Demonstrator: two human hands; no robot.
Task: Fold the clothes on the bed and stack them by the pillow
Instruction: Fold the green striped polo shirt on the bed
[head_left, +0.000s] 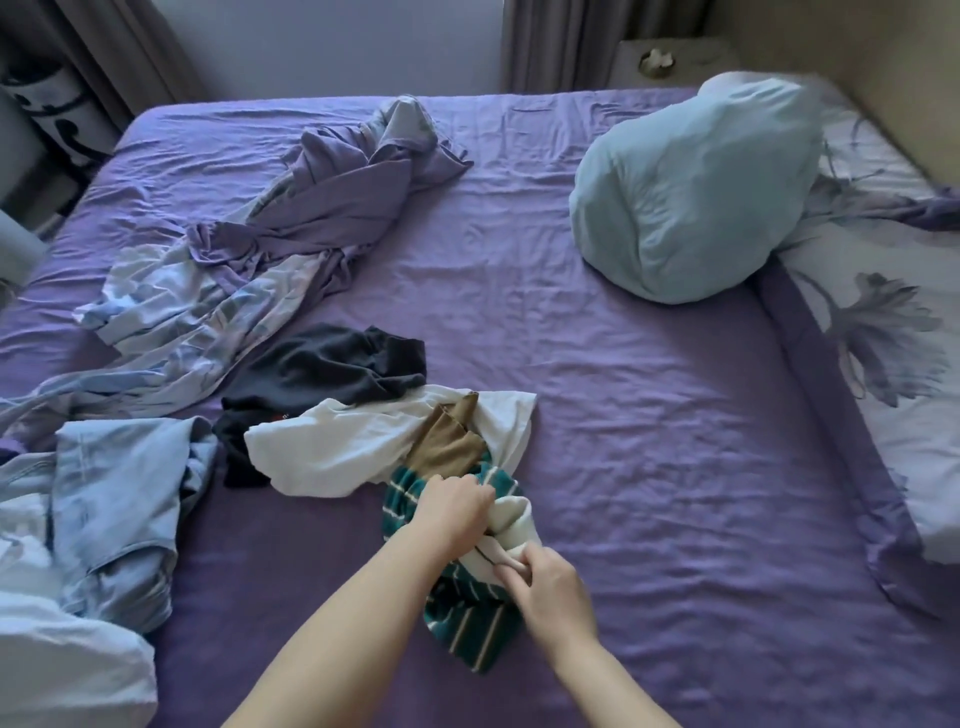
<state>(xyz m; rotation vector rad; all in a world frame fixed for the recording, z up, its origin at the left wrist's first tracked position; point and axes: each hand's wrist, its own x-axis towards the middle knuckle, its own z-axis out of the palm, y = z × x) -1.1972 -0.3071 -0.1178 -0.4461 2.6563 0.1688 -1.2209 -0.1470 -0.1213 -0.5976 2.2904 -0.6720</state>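
Note:
A crumpled green garment with white stripes (467, 623) lies on the purple bed sheet (649, 415) near the front. My left hand (452, 506) grips its upper part and my right hand (550, 582) pinches its pale collar edge. Just beyond lie a white garment (337, 441), a brown piece (449, 447) and a dark navy garment (332, 364) in a loose heap. A light blue denim garment (119, 499) is bunched at the left. A light blue pillow (691, 192) rests at the far right of the bed.
A twisted purple and floral sheet (270, 244) trails across the far left of the bed. A floral duvet (893, 322) covers the right edge. A white cover (57, 660) bulges at the lower left. Curtains and a bedside table (675, 62) stand behind.

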